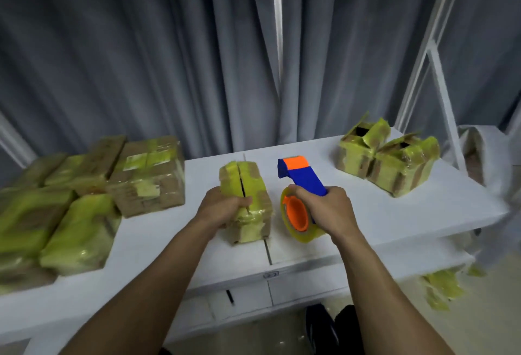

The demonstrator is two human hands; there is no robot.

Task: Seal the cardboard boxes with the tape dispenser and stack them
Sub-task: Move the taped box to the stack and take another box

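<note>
Both bare forearms are stretching forward from the near edge and angling slightly inward over the white table (366,213). The left hand (222,208) is lying knuckles-up with its fingers curling over the near left top edge of a small cardboard box (253,185), gripping it. This box is sitting at the middle of the table, wrapped in yellow-green tape, with a dark slit running between its top flaps. The right hand (327,208) is wrapping tightly round the handle of the tape dispenser (301,174), just right of the box and apart from it. Its blue body is pointing away toward the far side, and its orange-cored tape roll (296,216) is hanging below the hand; whether the roll is touching the table is unclear. Taped boxes (146,174) are piling up at the left, and two boxes with open flaps (389,157) are standing at the far right, before a grey curtain (141,58).
</note>
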